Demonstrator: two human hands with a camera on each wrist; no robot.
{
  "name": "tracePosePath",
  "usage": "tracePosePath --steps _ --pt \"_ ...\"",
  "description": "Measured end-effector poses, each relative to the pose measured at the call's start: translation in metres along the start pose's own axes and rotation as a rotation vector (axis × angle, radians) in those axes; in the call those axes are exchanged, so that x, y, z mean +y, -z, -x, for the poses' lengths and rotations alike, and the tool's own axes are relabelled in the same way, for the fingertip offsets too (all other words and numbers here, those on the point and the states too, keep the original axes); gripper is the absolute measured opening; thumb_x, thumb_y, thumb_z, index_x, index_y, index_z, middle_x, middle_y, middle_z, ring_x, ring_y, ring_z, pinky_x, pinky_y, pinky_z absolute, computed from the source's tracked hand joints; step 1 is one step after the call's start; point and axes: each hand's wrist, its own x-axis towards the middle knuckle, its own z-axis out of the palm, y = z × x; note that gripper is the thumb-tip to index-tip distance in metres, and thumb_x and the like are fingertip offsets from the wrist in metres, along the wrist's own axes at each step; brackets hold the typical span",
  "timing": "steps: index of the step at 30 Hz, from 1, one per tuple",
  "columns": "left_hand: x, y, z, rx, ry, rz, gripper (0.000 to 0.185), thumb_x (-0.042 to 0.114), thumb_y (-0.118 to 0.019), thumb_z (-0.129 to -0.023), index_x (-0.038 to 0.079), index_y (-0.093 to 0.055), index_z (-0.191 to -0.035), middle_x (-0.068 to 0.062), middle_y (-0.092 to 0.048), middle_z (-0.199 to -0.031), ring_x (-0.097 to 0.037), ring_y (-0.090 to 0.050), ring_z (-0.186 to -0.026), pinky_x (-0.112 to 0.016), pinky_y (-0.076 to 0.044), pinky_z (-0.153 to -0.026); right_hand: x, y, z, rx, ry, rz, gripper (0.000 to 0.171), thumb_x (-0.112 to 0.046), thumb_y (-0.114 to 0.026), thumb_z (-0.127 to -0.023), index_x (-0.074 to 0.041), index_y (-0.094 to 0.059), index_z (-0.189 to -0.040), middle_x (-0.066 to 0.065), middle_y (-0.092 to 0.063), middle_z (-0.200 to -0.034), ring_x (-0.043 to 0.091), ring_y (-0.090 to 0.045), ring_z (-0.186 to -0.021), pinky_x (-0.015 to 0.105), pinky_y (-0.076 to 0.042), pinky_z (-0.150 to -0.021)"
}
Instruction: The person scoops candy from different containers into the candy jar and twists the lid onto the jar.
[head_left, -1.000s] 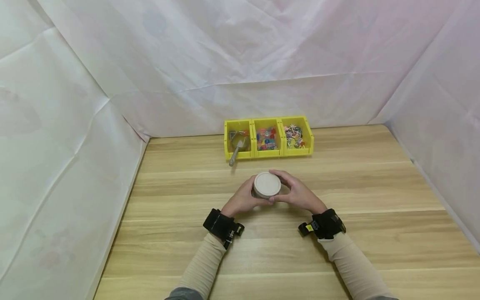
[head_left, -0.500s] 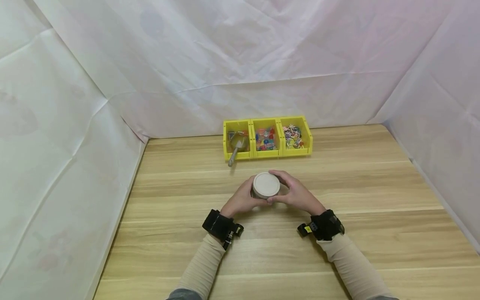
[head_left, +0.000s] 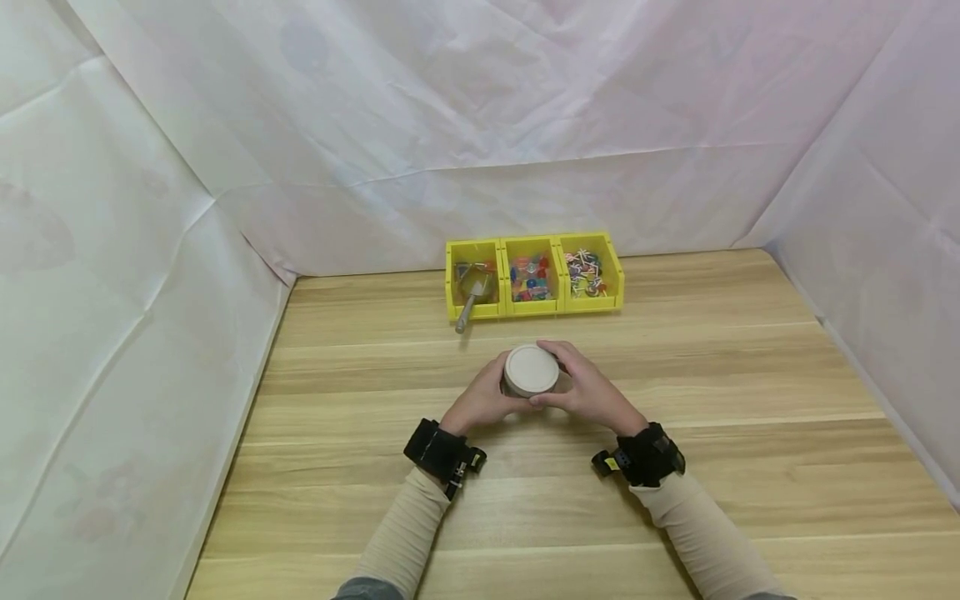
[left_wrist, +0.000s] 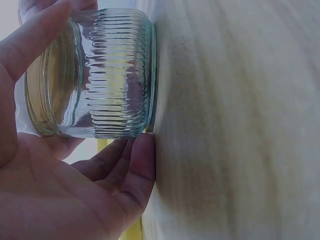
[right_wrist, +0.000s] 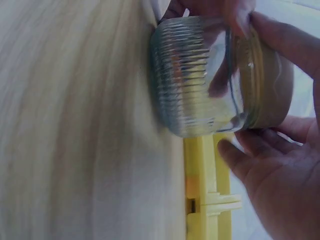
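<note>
A ribbed clear glass jar (left_wrist: 117, 75) stands upright on the wooden table, capped by a round beige lid (head_left: 532, 369). My left hand (head_left: 482, 400) grips it from the left side, fingers curled behind and thumb in front. From the other side my right hand (head_left: 596, 393) holds the lid, its thumb at the front near my left thumb and its fingers round the back. Through the ribbed wall in the right wrist view only blurred colours and fingers show.
Behind the jar stand three joined yellow bins (head_left: 535, 310). A metal scoop (head_left: 468, 310) leans out of the left one, colourful small pieces (head_left: 532, 279) fill the middle, and white-stemmed pieces (head_left: 587, 273) the right. White cloth (head_left: 480, 179) hangs behind the table (head_left: 360, 350).
My right hand has turned slightly round the lid, its thumb and wrist shifting a little left. My left hand stays almost where it was on the jar.
</note>
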Motion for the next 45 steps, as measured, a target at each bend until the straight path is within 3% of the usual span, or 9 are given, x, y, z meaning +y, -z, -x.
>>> tracePosePath --steps 13,30,38,45 --pt "-0.001 0.000 0.000 0.006 0.016 -0.043 0.091 0.028 -0.088 -0.075 0.013 -0.037 -0.149 -0.008 -0.048 -0.146 -0.023 -0.045 -0.136 -0.042 -0.034 -0.114 -0.013 -0.003 0.002 0.012 -0.073 0.006 0.088 -0.026 -0.083 -0.081 -0.003 -0.034 -0.150 0.017 -0.041 -0.148 0.035 -0.044 -0.136 0.052 -0.041 -0.108" --pt "0.004 0.000 0.001 0.003 0.033 -0.019 0.091 0.025 -0.088 -0.075 0.014 -0.037 -0.150 -0.007 -0.047 -0.147 -0.023 -0.043 -0.137 -0.043 -0.032 -0.115 -0.012 -0.002 0.002 -0.003 -0.073 0.017 0.090 -0.030 -0.082 -0.081 -0.005 -0.032 -0.152 0.016 -0.040 -0.150 0.035 -0.043 -0.136 0.054 -0.041 -0.107" --pt "0.005 0.001 0.001 -0.007 0.017 -0.023 0.089 0.023 -0.087 -0.077 0.014 -0.037 -0.149 -0.006 -0.048 -0.147 -0.023 -0.043 -0.137 -0.042 -0.031 -0.116 -0.008 0.003 0.002 -0.008 -0.014 0.013 0.096 -0.031 -0.084 -0.079 -0.007 -0.029 -0.154 0.016 -0.036 -0.153 0.034 -0.040 -0.139 0.051 -0.038 -0.111" --pt "0.007 0.000 0.003 -0.006 0.021 -0.019 0.090 0.029 -0.088 -0.076 0.014 -0.038 -0.148 -0.007 -0.051 -0.143 -0.024 -0.046 -0.135 -0.045 -0.033 -0.114 -0.010 0.005 0.002 0.059 0.058 -0.017 0.096 -0.028 -0.083 -0.081 -0.012 -0.026 -0.157 0.015 -0.027 -0.159 0.035 -0.034 -0.142 0.055 -0.033 -0.113"
